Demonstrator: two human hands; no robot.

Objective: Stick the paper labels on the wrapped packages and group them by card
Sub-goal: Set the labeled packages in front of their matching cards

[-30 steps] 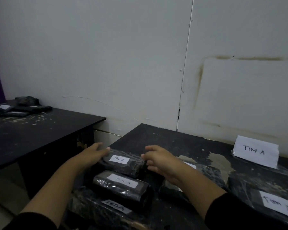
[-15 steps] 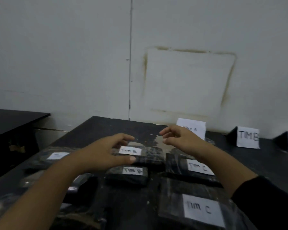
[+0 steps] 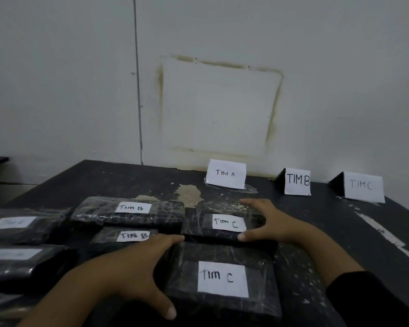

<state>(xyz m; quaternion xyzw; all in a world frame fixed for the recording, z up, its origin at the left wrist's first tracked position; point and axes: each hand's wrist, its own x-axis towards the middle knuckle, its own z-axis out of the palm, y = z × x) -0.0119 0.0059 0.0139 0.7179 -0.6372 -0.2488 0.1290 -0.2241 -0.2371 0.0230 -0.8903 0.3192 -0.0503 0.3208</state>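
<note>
head view (the only one we have). on the black table (image 3: 340, 237) two packs labelled tim c lie one behind the other in front of us: the near c pack (image 3: 222, 279) and the far c pack (image 3: 222, 224). the left hand (image 3: 128, 270) spans the left side of the near c pack, thumb at its near corner and fingers reaching its far corner, so we read it as gripping that pack. the right hand (image 3: 272, 223) clasps the right end of the far c pack, thumb on the near edge and fingers over the far edge. neither pack looks lifted; both seem to lie flat.

just left of them lie two b packs (image 3: 165, 213), one behind the other. further left are more packs (image 3: 21, 234), their white labels too blurred for us to read.

at the back, by the wall, three cards stand in a row: the a card (image 3: 226, 173), the b card (image 3: 297, 181) and the c card (image 3: 363, 186). the c card is well apart from both c packs, off to the right.

as we judge it, the labelling is done, since every pack we can see wears a paper label. the grouping is what remains: no pack sits by its card yet. the c packs, now in hand, look like the first to go. the b packs and the ones at the left are yet to be sorted.
</note>
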